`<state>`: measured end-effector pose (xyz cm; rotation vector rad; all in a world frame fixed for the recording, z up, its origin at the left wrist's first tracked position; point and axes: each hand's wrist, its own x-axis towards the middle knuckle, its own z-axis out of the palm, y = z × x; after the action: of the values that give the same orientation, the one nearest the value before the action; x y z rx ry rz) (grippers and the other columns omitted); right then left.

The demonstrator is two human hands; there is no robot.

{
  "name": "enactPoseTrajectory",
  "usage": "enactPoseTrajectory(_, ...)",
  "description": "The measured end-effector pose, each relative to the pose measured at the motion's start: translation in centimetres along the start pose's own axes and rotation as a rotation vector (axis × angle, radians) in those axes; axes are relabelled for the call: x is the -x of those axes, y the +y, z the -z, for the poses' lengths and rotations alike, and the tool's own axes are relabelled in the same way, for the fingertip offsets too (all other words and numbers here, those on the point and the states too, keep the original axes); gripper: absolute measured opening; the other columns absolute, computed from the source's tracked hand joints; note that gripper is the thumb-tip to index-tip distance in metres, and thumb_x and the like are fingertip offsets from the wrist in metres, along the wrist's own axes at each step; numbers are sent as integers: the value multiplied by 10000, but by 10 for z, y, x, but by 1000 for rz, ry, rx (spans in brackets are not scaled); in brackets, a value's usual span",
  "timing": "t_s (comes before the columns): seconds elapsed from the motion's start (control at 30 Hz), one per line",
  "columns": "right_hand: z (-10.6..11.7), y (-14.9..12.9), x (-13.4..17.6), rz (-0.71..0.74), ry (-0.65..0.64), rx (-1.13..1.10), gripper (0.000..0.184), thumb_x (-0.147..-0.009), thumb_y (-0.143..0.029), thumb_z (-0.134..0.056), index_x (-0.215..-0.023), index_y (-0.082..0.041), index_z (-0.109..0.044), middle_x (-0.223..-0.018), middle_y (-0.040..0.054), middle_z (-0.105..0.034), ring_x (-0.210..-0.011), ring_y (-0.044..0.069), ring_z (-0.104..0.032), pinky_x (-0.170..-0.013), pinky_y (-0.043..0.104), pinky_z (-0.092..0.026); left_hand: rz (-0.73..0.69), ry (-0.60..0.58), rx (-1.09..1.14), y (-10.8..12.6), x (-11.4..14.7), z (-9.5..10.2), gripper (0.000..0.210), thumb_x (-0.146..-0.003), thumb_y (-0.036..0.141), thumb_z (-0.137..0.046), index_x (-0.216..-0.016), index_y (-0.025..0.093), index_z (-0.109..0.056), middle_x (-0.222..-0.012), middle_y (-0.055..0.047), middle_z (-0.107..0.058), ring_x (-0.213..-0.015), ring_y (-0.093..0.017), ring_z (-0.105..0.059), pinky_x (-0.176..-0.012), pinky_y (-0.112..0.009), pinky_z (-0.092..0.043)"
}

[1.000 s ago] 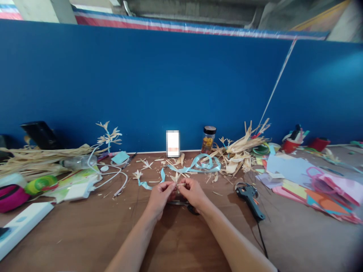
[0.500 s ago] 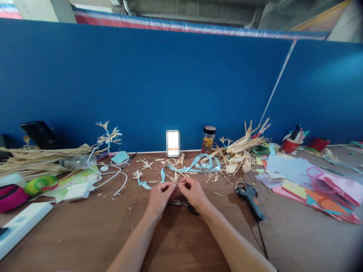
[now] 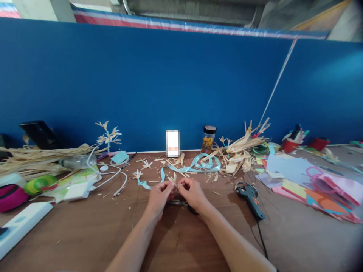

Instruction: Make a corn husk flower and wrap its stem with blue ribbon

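Observation:
My left hand (image 3: 159, 197) pinches a small flower of dried corn husk (image 3: 172, 178) between thumb and forefinger. Close against it from the other side, my right hand (image 3: 194, 195) has its fingertips pressed together at the flower's base, largely hidden by the fingers. Under the hands lies a pair of scissors (image 3: 193, 210), partly covered by my right wrist. A second husk flower (image 3: 137, 175) on a light-blue ribbon (image 3: 145, 185) rests left of my left hand. Behind the hands, a longer light-blue ribbon (image 3: 208, 167) lies in loops among husk scraps.
A glue gun (image 3: 249, 200) with its cord lies to the right, near coloured paper (image 3: 289, 170). Corn husks (image 3: 241, 147) and a jar (image 3: 208, 139) stand at the back. On the left are a power strip (image 3: 27, 226), white cables and a finished-looking husk sprig (image 3: 108, 136).
My fingertips have shifted slightly left with the husk flower, and my right fingertips have turned a little at its base. Everything else lies as before.

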<state>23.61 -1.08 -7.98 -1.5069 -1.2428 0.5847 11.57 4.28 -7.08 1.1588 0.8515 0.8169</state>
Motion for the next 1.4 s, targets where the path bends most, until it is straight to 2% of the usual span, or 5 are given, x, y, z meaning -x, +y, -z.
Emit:
enactPoseTrajectory(0.2,1,-3,1,-26,47,47,156,-715,-295,-479,-679,-162,-551,-544,-31,-490,-502,89,-412,-462,184,-301,12,-20,17,-2,-1,2,272,-610,372,-655,-702,118,-621,-654,-25,-616,-516,-77,-514,-509,-191,-423)
enactPoseTrajectory(0.47,1,-7,2,-14,43,14,162,-713,-303,-479,-674,-160,-544,-545,-31,-501,-498,88,-423,-466,183,-313,38,2,17,-2,0,1,262,-587,369,-669,-684,130,-626,-652,-16,-617,-518,-74,-512,-524,-192,-428)
enactPoseTrajectory(0.93,2,-6,2,41,50,68,150,-724,-279,-469,-704,-166,-566,-572,-18,-535,-535,106,-466,-515,201,-350,-14,-20,-59,-1,0,1,270,-588,394,-653,-669,137,-643,-601,-5,-615,-530,-103,-522,-534,-215,-425)
enactPoseTrajectory(1.27,0,-4,2,7,42,80,153,-711,-286,-483,-713,-160,-570,-576,-13,-546,-526,104,-464,-495,199,-344,-41,-21,-93,-3,-1,2,287,-590,409,-645,-661,131,-640,-527,20,-566,-498,-95,-487,-501,-201,-396)
enactPoseTrajectory(1.4,0,-4,2,6,46,64,137,-703,-278,-490,-703,-160,-561,-563,-20,-526,-520,101,-445,-489,195,-340,-115,-23,-156,-6,-2,3,313,-613,429,-620,-660,120,-642,-512,12,-554,-483,-98,-476,-485,-199,-382)
